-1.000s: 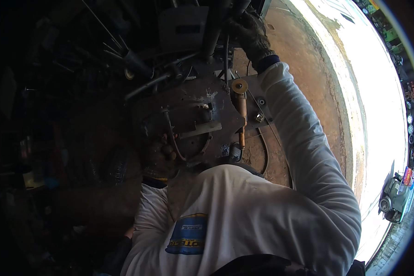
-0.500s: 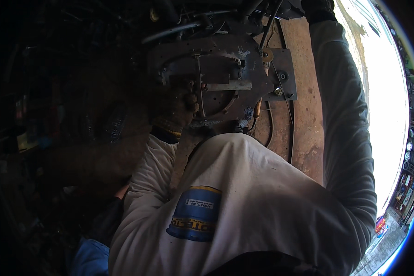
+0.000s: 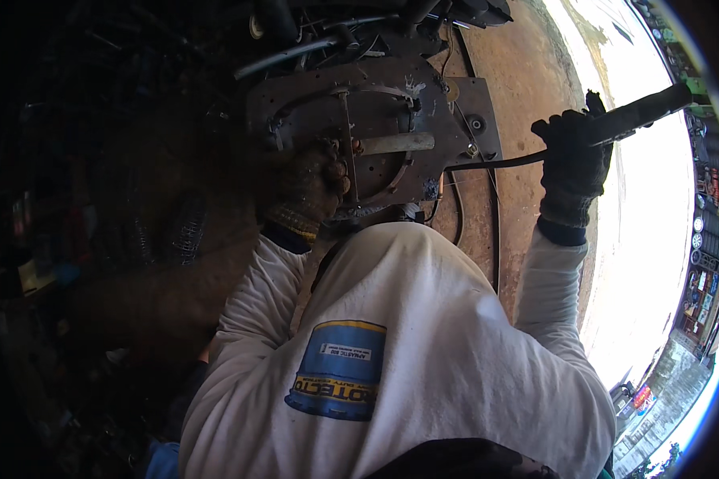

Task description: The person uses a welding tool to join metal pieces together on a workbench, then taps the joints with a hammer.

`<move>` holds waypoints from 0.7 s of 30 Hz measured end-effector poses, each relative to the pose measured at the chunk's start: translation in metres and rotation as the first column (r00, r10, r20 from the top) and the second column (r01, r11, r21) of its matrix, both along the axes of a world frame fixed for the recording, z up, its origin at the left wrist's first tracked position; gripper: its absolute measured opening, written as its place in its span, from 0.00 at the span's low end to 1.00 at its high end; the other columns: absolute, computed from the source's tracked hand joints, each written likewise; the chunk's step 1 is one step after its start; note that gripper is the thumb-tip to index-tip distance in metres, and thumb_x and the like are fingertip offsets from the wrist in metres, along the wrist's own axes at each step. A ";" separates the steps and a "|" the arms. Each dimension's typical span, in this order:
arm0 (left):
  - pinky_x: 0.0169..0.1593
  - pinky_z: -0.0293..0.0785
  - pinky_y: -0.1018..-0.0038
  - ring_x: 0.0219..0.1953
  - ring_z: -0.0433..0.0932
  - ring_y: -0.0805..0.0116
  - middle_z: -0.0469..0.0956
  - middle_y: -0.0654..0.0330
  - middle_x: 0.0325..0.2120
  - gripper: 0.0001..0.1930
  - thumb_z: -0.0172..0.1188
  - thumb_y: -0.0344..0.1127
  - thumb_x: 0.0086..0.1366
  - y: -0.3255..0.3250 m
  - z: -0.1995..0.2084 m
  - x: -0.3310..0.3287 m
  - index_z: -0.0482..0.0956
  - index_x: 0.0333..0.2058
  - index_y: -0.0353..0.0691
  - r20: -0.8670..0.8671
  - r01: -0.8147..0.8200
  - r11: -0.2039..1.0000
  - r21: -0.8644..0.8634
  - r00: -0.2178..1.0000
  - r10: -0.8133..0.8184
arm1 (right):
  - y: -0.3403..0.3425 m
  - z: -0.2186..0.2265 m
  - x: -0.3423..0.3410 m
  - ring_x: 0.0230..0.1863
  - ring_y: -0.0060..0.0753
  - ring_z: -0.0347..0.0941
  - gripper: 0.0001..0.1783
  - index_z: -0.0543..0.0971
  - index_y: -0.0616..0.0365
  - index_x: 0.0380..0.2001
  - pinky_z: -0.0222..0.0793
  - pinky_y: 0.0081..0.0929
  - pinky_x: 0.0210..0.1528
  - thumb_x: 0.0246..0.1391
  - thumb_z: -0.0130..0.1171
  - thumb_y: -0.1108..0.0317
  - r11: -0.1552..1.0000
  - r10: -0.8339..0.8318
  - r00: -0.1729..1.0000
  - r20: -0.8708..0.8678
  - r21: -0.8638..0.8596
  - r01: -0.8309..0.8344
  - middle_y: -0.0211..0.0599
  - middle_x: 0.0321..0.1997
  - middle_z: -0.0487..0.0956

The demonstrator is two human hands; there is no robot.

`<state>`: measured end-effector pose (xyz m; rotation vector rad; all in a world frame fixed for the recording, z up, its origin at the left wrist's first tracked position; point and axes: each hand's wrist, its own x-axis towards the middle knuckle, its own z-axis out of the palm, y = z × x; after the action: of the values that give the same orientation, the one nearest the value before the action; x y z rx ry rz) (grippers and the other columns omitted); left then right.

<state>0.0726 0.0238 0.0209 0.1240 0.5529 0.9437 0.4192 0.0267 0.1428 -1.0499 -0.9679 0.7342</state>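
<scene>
1. Rusted steel plate (image 3: 375, 120), flat, with a curved ring pattern and small holes; lies on the brown ground (image 3: 519, 72) directly ahead of the person's chest.
2. Short grey metal tube (image 3: 398, 144), lying across the plate, its near end just beside the left hand.
3. Left hand (image 3: 310, 182), in a worn dark glove, fingers curled and pressed on the plate's near-left part beside the tube; whether it grips anything cannot be told.
4. Right hand (image 3: 571, 156), in a dark glove, closed around a black electrode holder (image 3: 635, 112), raised well to the right of the plate and clear of it.
5. Black cable (image 3: 495, 162), running from the holder back toward the plate's right edge.
6. White long-sleeved shirt (image 3: 423, 351) with a blue and yellow print, filling the lower view.
7. Handling note, as a judgement: the left hand should keep the tube pinned steady while the holder is brought down to the joint, cable kept slack and off the plate.
</scene>
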 end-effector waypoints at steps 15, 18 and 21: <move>0.20 0.71 0.73 0.15 0.70 0.71 0.78 0.62 0.27 0.11 0.51 0.43 0.66 0.003 0.008 0.004 0.75 0.37 0.44 -0.137 0.055 0.995 -0.085 0.988 -0.066 | -0.151 -0.085 -0.035 0.34 0.39 0.78 0.32 0.59 0.64 0.60 0.79 0.37 0.34 0.57 0.54 0.61 0.990 -0.006 0.984 -0.180 -0.140 -0.019 0.44 0.35 0.78; 0.22 0.70 0.69 0.16 0.68 0.69 0.76 0.65 0.22 0.18 0.47 0.50 0.67 0.012 -0.016 -0.008 0.76 0.43 0.44 0.062 0.194 0.968 -0.160 0.981 -0.186 | -0.159 -0.092 -0.036 0.35 0.41 0.78 0.29 0.62 0.64 0.57 0.78 0.39 0.36 0.56 0.56 0.65 0.984 -0.029 0.960 -0.279 -0.174 -0.021 0.46 0.36 0.77; 0.24 0.68 0.67 0.17 0.68 0.67 0.73 0.68 0.18 0.25 0.44 0.57 0.66 0.016 -0.016 -0.011 0.75 0.48 0.43 0.029 0.255 0.946 -0.198 0.967 -0.255 | -0.159 -0.098 -0.043 0.32 0.38 0.78 0.35 0.61 0.66 0.58 0.78 0.39 0.34 0.52 0.60 0.61 0.977 -0.094 0.961 -0.261 -0.212 0.038 0.43 0.34 0.77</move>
<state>0.0619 0.0401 0.0052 0.0114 0.6102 0.6318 0.3757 -0.1322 0.0443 -1.1213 -0.6289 0.9101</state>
